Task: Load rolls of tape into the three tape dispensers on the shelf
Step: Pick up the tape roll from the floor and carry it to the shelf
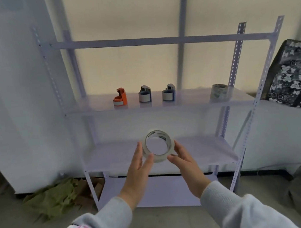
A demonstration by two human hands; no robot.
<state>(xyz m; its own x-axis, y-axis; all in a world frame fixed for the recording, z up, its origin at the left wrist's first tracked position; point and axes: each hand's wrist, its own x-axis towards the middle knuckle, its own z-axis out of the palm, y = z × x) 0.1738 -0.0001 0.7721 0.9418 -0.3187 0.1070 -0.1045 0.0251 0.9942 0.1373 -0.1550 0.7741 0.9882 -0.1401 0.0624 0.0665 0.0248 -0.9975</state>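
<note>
Steel shelving point(157, 41) fills the background. Left hand point(139, 165) and right hand point(184, 161) form the grip, fingers lightly curled, cradling a clear tape roll point(158, 146), bore facing the camera. Three dispensers point(145, 94) stand well beyond and above the grip, the orange dispenser point(120, 98) lying toward the left hand.

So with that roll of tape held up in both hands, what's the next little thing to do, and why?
Probably lift the clear tape roll, held between the left hand and right hand, up toward the dispensers on the shelf. The orange dispenser looks like a candidate; whether the two dark dispensers are already loaded is unclear.
</note>
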